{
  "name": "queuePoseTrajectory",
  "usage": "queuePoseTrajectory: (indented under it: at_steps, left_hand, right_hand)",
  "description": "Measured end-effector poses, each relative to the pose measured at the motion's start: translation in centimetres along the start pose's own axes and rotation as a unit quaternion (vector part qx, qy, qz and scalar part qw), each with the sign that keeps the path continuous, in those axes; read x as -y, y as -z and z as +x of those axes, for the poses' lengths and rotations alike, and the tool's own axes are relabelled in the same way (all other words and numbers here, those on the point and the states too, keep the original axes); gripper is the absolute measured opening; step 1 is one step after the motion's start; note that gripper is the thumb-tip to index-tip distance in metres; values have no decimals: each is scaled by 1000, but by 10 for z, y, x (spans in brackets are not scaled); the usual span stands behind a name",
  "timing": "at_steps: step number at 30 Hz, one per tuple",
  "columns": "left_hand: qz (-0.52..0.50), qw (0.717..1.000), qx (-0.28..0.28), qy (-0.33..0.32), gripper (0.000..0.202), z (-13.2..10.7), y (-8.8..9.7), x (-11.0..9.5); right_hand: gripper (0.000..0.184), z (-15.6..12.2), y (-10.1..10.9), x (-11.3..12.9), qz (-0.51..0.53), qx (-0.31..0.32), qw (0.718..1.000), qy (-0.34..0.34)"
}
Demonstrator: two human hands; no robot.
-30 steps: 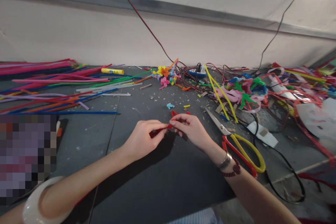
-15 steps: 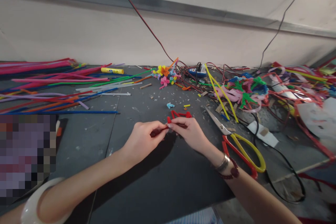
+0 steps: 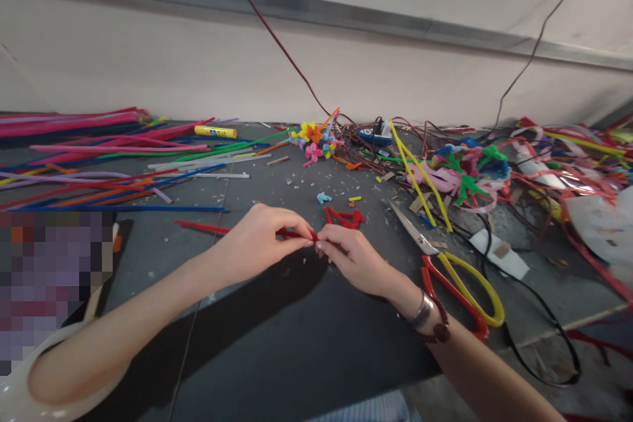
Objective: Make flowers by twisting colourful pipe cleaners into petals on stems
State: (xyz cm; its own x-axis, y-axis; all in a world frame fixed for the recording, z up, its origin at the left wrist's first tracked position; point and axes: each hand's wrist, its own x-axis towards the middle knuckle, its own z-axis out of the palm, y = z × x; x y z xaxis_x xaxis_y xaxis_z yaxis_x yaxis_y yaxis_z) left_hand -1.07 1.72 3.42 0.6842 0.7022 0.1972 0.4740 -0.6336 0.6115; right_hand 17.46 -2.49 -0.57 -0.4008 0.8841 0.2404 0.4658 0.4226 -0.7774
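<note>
My left hand [image 3: 260, 239] and my right hand [image 3: 352, 260] meet fingertip to fingertip over the dark grey table [image 3: 297, 343]. Both pinch a red pipe cleaner [image 3: 208, 228]. Its free end trails left across the table from under my left hand. The other end is bent into red loops [image 3: 345, 216] lying just beyond my right fingers. Both hands are closed in a pinch. My right wrist wears a metal bangle and a dark red bead bracelet; a white bangle sits on my left forearm.
Scissors with red and yellow handles [image 3: 452, 270] lie open right of my right wrist. Long coloured pipe cleaners [image 3: 99, 165] cover the far left, with a yellow glue stick [image 3: 215, 132]. A flower cluster [image 3: 314, 140], tangled craft pieces [image 3: 459, 168] and black cable [image 3: 539, 316] crowd the right.
My hands have slid slightly left and apart along the red pipe cleaner. Its straight end now shows left of my left hand, and the red loops lie uncovered.
</note>
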Motion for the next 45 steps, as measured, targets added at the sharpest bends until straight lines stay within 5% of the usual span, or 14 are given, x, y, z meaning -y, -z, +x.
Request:
queuePoseTrajectory:
  at_steps: [5,12,18,23,28,33,40,45]
  left_hand:
    - [-144,983,43,109,14,3,2,4]
    - [-277,943,57,177,7,5,2,4]
    - [-383,888,108,231,14,5,4,4]
    - [-389,881,110,247,14,5,6,2]
    - [-390,876,85,272,14,7,4,1]
    - [-436,852,75,279,11,5,0,5]
    - [-468,822,120,302,16,5,7,1]
    - [-427,855,112,273,21,4,2,0]
  right_hand:
    - [18,-1,0,1,9,22,1000,5]
    - [18,-1,-2,0,-3,-10,1000,19]
    - [23,-3,1,4,135,23,989,-52]
    - [27,-3,2,7,222,58,970,-86]
    - [15,-4,-2,1,15,-84,996,9]
    - [21,-7,-3,-8,-121,-148,967,166]
    - [23,-10,-2,-9,-109,-187,967,135]
    - [18,-9,-3,-4,-103,-183,972,103]
